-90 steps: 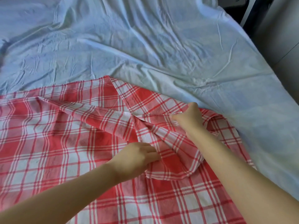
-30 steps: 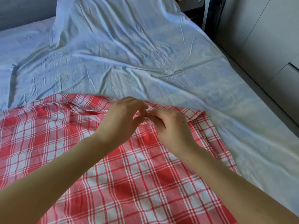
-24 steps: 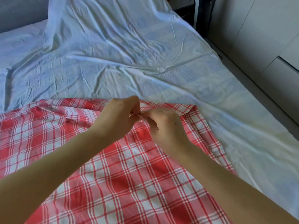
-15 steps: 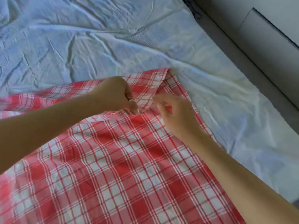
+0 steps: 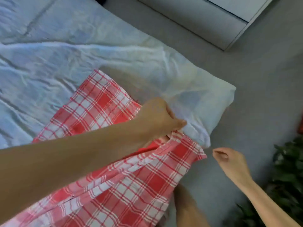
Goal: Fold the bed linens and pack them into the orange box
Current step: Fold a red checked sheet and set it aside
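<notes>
- Fingers (image 5: 179,124) of the left hand (image 5: 156,117) pinch the hem of the red plaid linen (image 5: 98,110), which lies on the bed's pale blue sheet (image 5: 57,66), its near end spilling past the bed's edge.
- The right hand (image 5: 229,159), pinching that hem half a second ago, has let go and hangs loosely curled and empty above the floor (image 5: 262,95).
- Folding seems barely begun, and the orange box is not clearly in view.

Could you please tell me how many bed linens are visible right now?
2: a red-and-white checked cloth in the lower centre, pinched at its edge by the left hand; a wrinkled pale blue sheet spread beneath and beyond it. Others may lie out of frame.
</notes>
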